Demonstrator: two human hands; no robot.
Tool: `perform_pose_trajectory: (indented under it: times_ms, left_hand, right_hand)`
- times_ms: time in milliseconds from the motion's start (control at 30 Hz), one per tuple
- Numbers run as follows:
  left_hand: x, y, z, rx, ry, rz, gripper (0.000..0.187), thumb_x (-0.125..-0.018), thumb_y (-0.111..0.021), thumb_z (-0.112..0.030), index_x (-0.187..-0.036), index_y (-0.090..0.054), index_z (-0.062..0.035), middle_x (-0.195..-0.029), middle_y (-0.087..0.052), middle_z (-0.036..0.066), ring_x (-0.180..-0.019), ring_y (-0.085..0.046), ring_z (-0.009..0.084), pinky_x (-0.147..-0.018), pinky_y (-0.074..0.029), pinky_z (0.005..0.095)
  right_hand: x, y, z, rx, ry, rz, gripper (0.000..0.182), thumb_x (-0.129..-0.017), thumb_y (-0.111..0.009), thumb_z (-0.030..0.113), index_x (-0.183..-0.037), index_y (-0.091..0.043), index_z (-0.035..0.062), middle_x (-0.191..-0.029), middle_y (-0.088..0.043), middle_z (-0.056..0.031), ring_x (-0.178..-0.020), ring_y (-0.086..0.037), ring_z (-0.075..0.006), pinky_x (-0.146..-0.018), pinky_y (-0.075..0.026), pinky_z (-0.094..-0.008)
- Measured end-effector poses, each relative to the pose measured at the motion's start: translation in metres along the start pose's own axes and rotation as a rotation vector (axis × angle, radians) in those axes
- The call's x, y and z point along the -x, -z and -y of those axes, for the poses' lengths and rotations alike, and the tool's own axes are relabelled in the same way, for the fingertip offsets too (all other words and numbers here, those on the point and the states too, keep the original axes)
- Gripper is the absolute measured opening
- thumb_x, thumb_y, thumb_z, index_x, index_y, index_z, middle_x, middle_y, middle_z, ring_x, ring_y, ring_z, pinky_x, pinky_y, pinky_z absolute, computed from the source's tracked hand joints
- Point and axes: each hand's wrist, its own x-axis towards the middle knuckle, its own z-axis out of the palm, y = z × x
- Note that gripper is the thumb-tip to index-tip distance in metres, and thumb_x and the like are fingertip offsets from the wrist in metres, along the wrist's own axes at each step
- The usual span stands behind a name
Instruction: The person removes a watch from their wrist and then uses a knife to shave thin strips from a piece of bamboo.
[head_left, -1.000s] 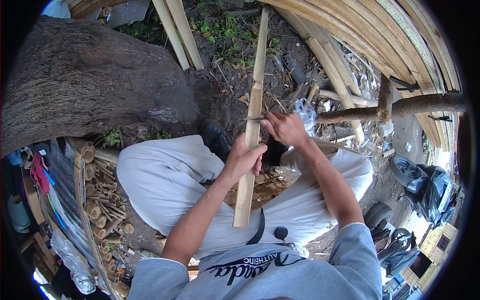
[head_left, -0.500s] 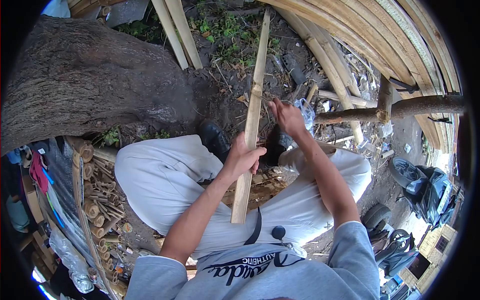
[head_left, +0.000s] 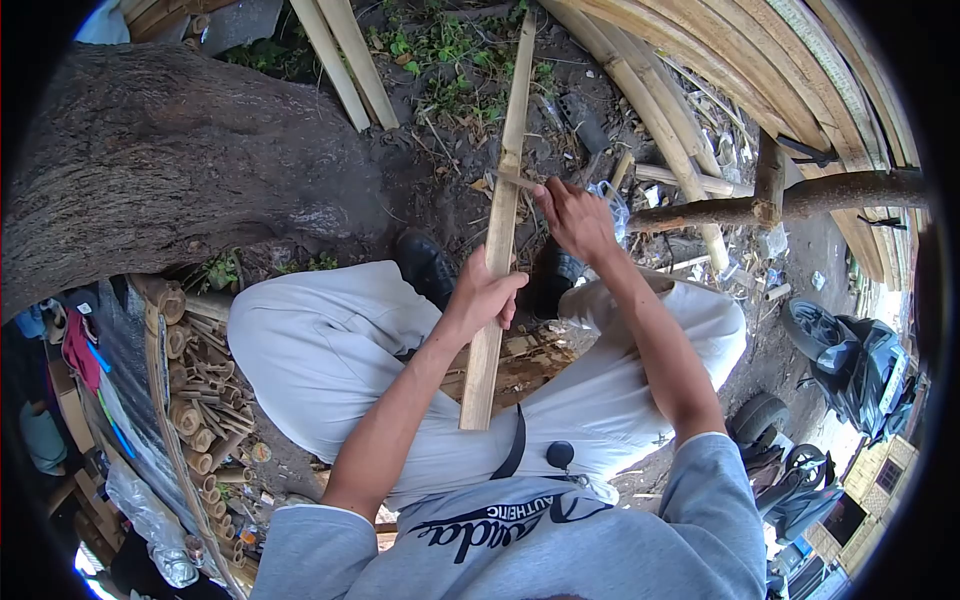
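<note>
A long split bamboo slat (head_left: pixel 503 215) runs between my knees, its near end above my lap and its far end over the soil. My left hand (head_left: pixel 487 293) is closed round its lower part, thumb pointing right. Above and to the right, my right hand (head_left: pixel 580 222) is closed on a knife. The thin knife blade (head_left: pixel 517 180) lies crosswise at the slat, close to a node. The knife's handle is hidden inside my fingers.
A thick tree trunk (head_left: pixel 180 170) fills the left side. Cut bamboo pieces (head_left: pixel 195 420) are stacked at lower left. Long bamboo strips (head_left: pixel 740 75) lean at upper right over a wooden pole (head_left: pixel 830 207). A motorcycle (head_left: pixel 850 360) stands at right.
The slat has shifted slightly away from my lap, with my left hand still round it. My right hand has turned a little, and the knife blade now shows more clearly across the slat.
</note>
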Motion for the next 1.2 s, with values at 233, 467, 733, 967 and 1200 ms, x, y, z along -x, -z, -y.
perform_pose_trajectory:
  times_ms: [233, 467, 733, 967, 1200]
  left_hand:
    - [-0.001, 0.003, -0.002, 0.003, 0.008, -0.010, 0.028, -0.091, -0.064, -0.004, -0.110, -0.045, -0.0003, -0.062, -0.053, 0.004, -0.041, -0.054, 0.0127, -0.032, -0.043, 0.0282]
    - [0.000, -0.002, -0.004, -0.059, 0.012, 0.005, 0.043, -0.091, -0.068, -0.009, -0.125, -0.045, 0.0029, -0.063, -0.051, 0.001, -0.044, -0.053, 0.0116, -0.035, -0.043, 0.0276]
    - [0.001, 0.004, -0.005, -0.014, 0.033, 0.017, 0.043, -0.091, -0.067, -0.010, -0.125, -0.044, 0.0015, -0.066, -0.051, 0.002, -0.044, -0.052, 0.0116, -0.036, -0.043, 0.0279]
    - [-0.001, 0.010, -0.011, 0.028, 0.027, 0.021, 0.041, -0.091, -0.067, -0.011, -0.123, -0.045, 0.0011, -0.067, -0.051, 0.002, -0.045, -0.052, 0.0120, -0.036, -0.043, 0.0282]
    - [-0.002, 0.007, -0.007, -0.007, 0.043, 0.012, 0.039, -0.092, -0.066, -0.011, -0.123, -0.046, 0.0008, -0.068, -0.052, 0.002, -0.045, -0.053, 0.0123, -0.036, -0.044, 0.0284]
  right_hand:
    - [0.019, 0.033, 0.001, 0.081, 0.289, -0.058, 0.023, -0.099, -0.059, 0.028, -0.092, -0.060, 0.0058, -0.086, -0.065, -0.0113, -0.082, -0.064, -0.0323, -0.075, -0.048, -0.0418]
    - [-0.004, 0.001, -0.017, 0.236, 0.143, -0.206, 0.022, -0.097, -0.063, 0.028, -0.088, -0.061, 0.0076, -0.084, -0.065, -0.0083, -0.086, -0.065, -0.0287, -0.076, -0.049, -0.0401]
    - [0.000, 0.003, -0.011, 0.162, 0.089, -0.165, 0.024, -0.098, -0.062, 0.029, -0.087, -0.061, 0.0079, -0.084, -0.067, -0.0085, -0.083, -0.067, -0.0295, -0.076, -0.052, -0.0416]
    - [0.015, 0.032, 0.013, 0.097, 0.296, -0.077, 0.022, -0.097, -0.062, 0.028, -0.091, -0.060, 0.0076, -0.085, -0.065, -0.0091, -0.082, -0.068, -0.0307, -0.073, -0.053, -0.0420]
    - [0.002, 0.009, -0.016, 0.156, 0.166, -0.066, 0.022, -0.100, -0.059, 0.031, -0.095, -0.062, 0.0093, -0.083, -0.062, -0.0088, -0.065, -0.066, -0.0348, -0.053, -0.052, -0.0449]
